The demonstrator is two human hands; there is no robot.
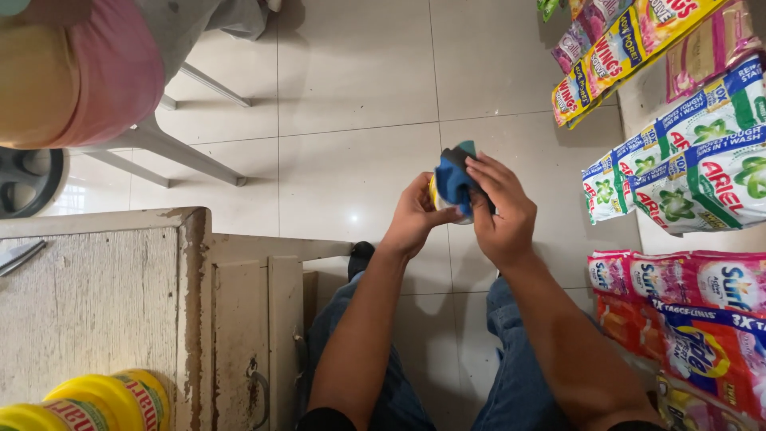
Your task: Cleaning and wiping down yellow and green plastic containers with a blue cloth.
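Two hands meet over the tiled floor (pixel 351 88), and between them sits a small yellow tub (pixel 436 191) half wrapped in a blue cloth (pixel 455 177) with a teal edge. It is held in mid-air above the person's knees, right of the cabinet and left of the hanging packets.

Going left to right: far left a pink-and-yellow bundle (pixel 72 72) rests on a grey metal stool (pixel 171 144), with a dark wheel (pixel 28 179) just below it. Near left stands a worn wooden cabinet (pixel 120 295), yellow-capped bottles (pixel 88 403) at its near corner, its door (pixel 255 343) hanging a little out towards the person's leg.

The left hand (pixel 413 217) cups the tub from below, fingers curled tight round its side. The right hand (pixel 501 209) lies over the cloth, fingers together and pressed flat on it, thumb hidden, so I cannot tell how firmly it pinches.

To my eye the risk is a slip: the tub has nothing beneath it but hard tile, and if the cloth slides on it, it could drop and roll under the stool. An elbow swinging right could also brush the strips of detergent sachets (pixel 678 160) and the red and pink packets (pixel 686 319), which crowd that side closely. The cabinet door hems in the left.
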